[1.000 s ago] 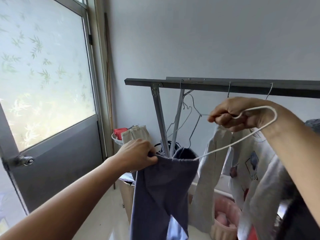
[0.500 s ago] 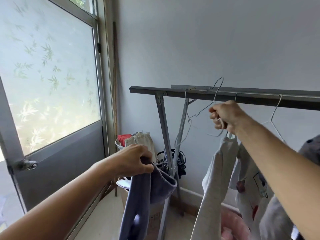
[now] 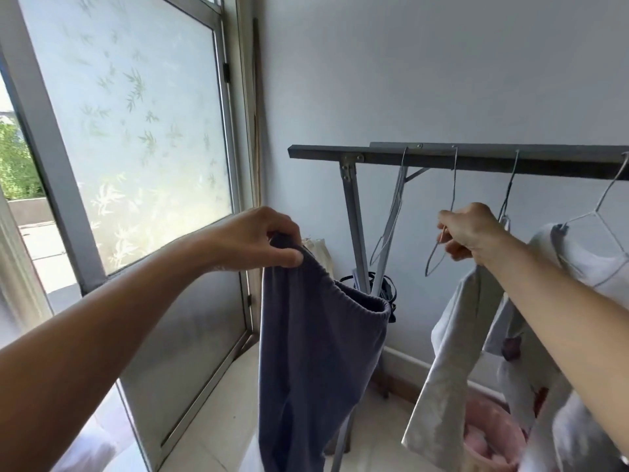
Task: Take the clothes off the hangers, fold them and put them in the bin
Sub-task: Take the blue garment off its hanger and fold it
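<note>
- My left hand [image 3: 269,238] pinches the blue-grey trousers [image 3: 316,352] at one end of the elastic waistband [image 3: 343,294], thumb in front and fingers curled behind. The trousers are off any hanger and hang straight down in front of the rack.
- My right hand [image 3: 471,233] has its fingers closed round a bare wire hanger [image 3: 433,258], whose hook sits over the rail [image 3: 476,161].
- I judge the trousers light, soft and limp. Held by one corner, the waistband sags and the legs dangle, so they will swing and twist.
- The gathered elastic looks like the firmest part and unlikely to slip, so my free hand should take its far end to spread the cloth flat for folding.
- The hanger looks thin and springy and needs only a light grip.
- The pink bin [image 3: 490,434] sits low on the floor beneath the grey top [image 3: 449,362], which hangs on its own hanger, so that cloth may get in the way.
</note>
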The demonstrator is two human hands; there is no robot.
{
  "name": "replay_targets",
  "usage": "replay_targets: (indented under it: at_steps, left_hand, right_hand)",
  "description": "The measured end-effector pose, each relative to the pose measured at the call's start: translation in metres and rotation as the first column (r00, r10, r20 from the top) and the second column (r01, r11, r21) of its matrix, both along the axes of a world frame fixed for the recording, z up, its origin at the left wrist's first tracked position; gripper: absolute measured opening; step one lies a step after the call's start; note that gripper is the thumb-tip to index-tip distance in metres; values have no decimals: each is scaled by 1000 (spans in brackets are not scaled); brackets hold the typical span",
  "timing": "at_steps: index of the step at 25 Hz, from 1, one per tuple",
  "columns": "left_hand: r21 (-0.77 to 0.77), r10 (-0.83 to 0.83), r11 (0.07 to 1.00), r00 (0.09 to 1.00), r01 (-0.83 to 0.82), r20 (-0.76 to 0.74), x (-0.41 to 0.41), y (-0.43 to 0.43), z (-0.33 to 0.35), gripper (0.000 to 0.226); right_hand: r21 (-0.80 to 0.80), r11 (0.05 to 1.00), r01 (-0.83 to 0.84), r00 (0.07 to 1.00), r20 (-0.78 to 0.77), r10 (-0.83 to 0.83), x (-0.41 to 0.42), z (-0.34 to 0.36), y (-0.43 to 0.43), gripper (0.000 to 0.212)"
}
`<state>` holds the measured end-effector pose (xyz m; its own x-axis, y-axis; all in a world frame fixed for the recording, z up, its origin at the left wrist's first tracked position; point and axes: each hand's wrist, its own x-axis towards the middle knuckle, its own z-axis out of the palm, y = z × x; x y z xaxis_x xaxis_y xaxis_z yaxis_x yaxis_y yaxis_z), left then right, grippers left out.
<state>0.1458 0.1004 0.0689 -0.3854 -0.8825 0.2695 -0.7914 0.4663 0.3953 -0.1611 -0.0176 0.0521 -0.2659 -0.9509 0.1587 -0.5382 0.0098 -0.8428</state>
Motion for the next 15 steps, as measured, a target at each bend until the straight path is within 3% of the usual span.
replay_targets:
  at_steps: [1, 2, 3, 4, 5, 6, 7, 8, 9, 10, 13, 15]
  left_hand:
    - [-4, -5, 1000, 1000, 5, 1, 0, 2, 1, 18]
    - [-7, -9, 1000, 1000, 9, -3, 1, 3, 1, 17]
    - [-6, -16, 1000, 1000, 16, -9, 2, 5, 1, 15]
    - [-7, -25, 1000, 1000, 25, -15, 2, 7, 1, 15]
    - [-9, -33, 999, 999, 32, -20, 4, 10, 2, 14]
    - [-13, -39, 999, 999, 39, -27, 5, 13, 2, 13]
    - [-15, -44, 999, 998, 44, -35, 7, 16, 3, 12]
    - [-16, -48, 999, 998, 47, -42, 10, 20, 4, 11]
    - [-16, -47, 999, 998, 46, -50, 13, 24, 6, 10]
    - [-17, -35, 999, 998, 34, -56, 20, 29, 7, 12]
    - [-1, 59, 998, 997, -59, -55, 45, 41, 9, 18]
    - [-9, 140, 990, 990, -140, -23, 58, 46, 7, 17]
  right_hand:
    - [-84, 995, 59, 984, -165, -72, 1, -3, 9, 41]
    - [-267, 961, 77, 947, -282, -154, 5, -7, 22, 42]
    - [-496, 868, -1, 933, -313, -178, 14, -11, 42, 38]
    - [-649, 744, -159, 947, -313, -71, 29, -16, 65, 33]
    - [-676, 646, -354, 922, -368, 119, 44, -21, 85, 33]
    - [-574, 599, -558, 823, -474, 313, 58, -28, 98, 40]
    - [-369, 601, -709, 680, -583, 444, 71, -40, 102, 50]
    - [-162, 613, -773, 552, -647, 526, 78, -54, 99, 58]
    - [-29, 625, -780, 487, -656, 576, 81, -66, 92, 62]
    - [22, 624, -781, 492, -595, 636, 82, -72, 88, 61]
    - [-87, 637, -766, 643, -138, 753, 73, -71, 82, 52]
    - [-182, 668, -721, 684, -32, 729, 70, -62, 83, 40]
